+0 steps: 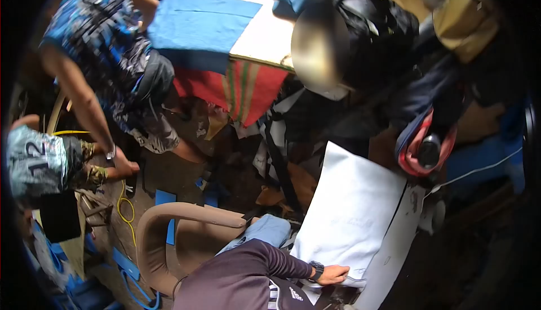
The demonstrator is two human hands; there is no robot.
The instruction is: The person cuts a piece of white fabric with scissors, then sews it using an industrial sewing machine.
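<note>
A dark sleeve crosses the bottom of the view to my left hand (331, 275), which wears a black watch (317, 270). The hand lies palm down near the lower edge of a large white sheet (344, 214), its fingers stretched out over it. Faint marks show on the sheet, which rests over a white surface (394, 242) at its right side. Dark, unclear shapes sit just below the hand. My right hand is out of sight.
A brown chair (160, 242) stands left of my arm. Farther off, a table carries blue cloth (197, 25); red striped cloth (253, 90) hangs from it. At the left, a person in a patterned shirt (107, 34) reaches down beside another person (39, 161). A yellow cable (125, 211) crosses the floor.
</note>
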